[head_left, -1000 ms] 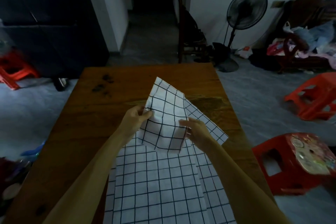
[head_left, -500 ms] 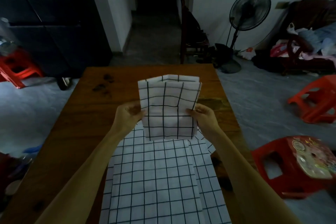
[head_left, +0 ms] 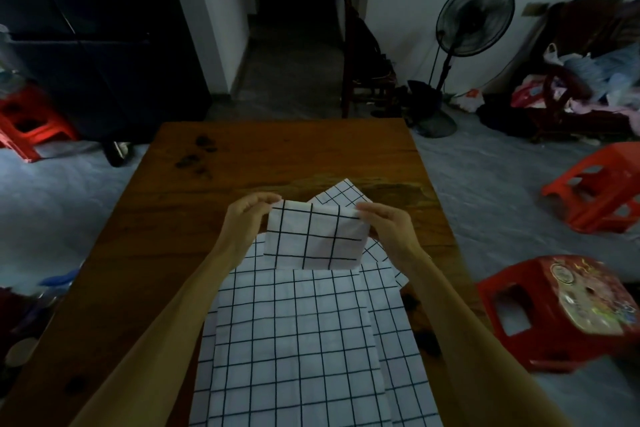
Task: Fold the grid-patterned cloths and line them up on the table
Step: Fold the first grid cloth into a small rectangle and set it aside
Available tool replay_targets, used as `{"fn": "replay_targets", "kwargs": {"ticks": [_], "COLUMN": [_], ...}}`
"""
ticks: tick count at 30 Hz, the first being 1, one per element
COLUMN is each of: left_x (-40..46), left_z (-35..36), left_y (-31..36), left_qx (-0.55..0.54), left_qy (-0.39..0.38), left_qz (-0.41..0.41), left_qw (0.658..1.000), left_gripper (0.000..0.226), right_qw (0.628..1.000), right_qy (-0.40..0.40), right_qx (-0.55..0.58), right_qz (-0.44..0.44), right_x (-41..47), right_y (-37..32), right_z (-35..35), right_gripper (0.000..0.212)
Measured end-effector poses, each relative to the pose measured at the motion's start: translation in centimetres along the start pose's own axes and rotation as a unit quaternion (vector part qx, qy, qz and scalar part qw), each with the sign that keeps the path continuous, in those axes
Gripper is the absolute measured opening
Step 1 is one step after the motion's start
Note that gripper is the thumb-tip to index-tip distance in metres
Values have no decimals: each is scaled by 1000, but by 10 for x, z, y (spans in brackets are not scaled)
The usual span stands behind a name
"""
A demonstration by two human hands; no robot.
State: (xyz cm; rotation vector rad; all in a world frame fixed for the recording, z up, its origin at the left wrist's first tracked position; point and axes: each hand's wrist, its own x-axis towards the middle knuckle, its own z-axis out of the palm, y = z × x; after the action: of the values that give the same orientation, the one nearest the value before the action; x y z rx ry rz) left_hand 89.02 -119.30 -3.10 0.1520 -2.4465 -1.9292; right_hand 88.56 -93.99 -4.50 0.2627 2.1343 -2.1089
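A small folded white cloth with a black grid (head_left: 317, 241) hangs above the wooden table (head_left: 277, 152). My left hand (head_left: 247, 222) pinches its top left corner and my right hand (head_left: 389, 229) pinches its top right corner. Under it, near me, lies a stack of larger grid-patterned cloths (head_left: 298, 343) spread flat. A corner of another grid cloth (head_left: 343, 192) pokes out behind the held one.
Red plastic stools stand to the right (head_left: 554, 312), further right (head_left: 602, 184) and far left (head_left: 24, 121). A standing fan (head_left: 474, 19) and a dark chair (head_left: 363, 59) are beyond the table's far edge. Dark stains (head_left: 194, 158) mark the far left tabletop.
The cloth was folded down to about half its earlier height. Both hands shifted from its sides to its top corners and it now hangs lower, over the stack.
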Motion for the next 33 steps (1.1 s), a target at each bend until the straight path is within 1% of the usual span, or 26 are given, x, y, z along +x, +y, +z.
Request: {"fn": "replay_targets", "kwargs": {"ticks": [2,4,7,9,12,14,15,17,19,20,22,23,24,25,28,30,31,33], "left_x": [-4,-8,-9,-11,-19,-30,-38,-54,-68,-72,-73,-73,-72,-71,-74,-77,-79,-80], "left_z": [1,3,4,7,22,36,45,63,79,85,96,100,103,104,95,84,78,71], "left_y": [-2,-6,-22,-42,-86,-117,-132,-157,-179,-189,-208,-217,-225,-232,-240,-241,-241,-235], "left_qx": [26,43,51,75,139,199,232,297,375,410,456,469,482,493,513,528,531,525], "left_qy": [13,17,23,17,23,29,16,-28,-92,-126,-181,-200,-215,-217,-187,-166,-160,-150], "left_qz": [19,34,13,-18,-51,-74,-81,-62,-20,-4,16,13,5,2,33,50,45,34], "left_qw": [999,998,998,997,989,977,969,952,922,903,871,860,850,843,837,831,831,837], "left_gripper": [13,15,21,22,30,39,42,46,55,62,79,81,79,75,65,64,64,66], "right_qw": [999,999,998,992,963,940,931,912,888,876,842,823,807,800,807,795,787,774], "right_qy": [19,22,9,7,17,36,46,45,-8,-52,-144,-172,-186,-187,-140,-91,-74,-58], "right_qx": [-27,-27,-54,-124,-270,-339,-362,-407,-459,-477,-518,-539,-558,-568,-571,-599,-613,-630], "right_qz": [-13,-3,18,16,5,11,15,-3,-35,-44,-48,-49,-51,-52,-47,-30,-18,-1], "right_x": [0,-1,-2,-1,-3,-8,-12,-23,-32,-35,-35,-32,-28,-26,-29,-34,-36,-39], "right_y": [7,13,26,44,79,108,123,152,173,183,198,206,216,224,242,249,250,248], "right_z": [2,3,3,4,11,19,24,37,54,62,75,80,83,85,75,54,41,23], "right_gripper": [17,17,20,22,25,32,36,40,44,47,60,66,66,63,68,64,62,61]}}
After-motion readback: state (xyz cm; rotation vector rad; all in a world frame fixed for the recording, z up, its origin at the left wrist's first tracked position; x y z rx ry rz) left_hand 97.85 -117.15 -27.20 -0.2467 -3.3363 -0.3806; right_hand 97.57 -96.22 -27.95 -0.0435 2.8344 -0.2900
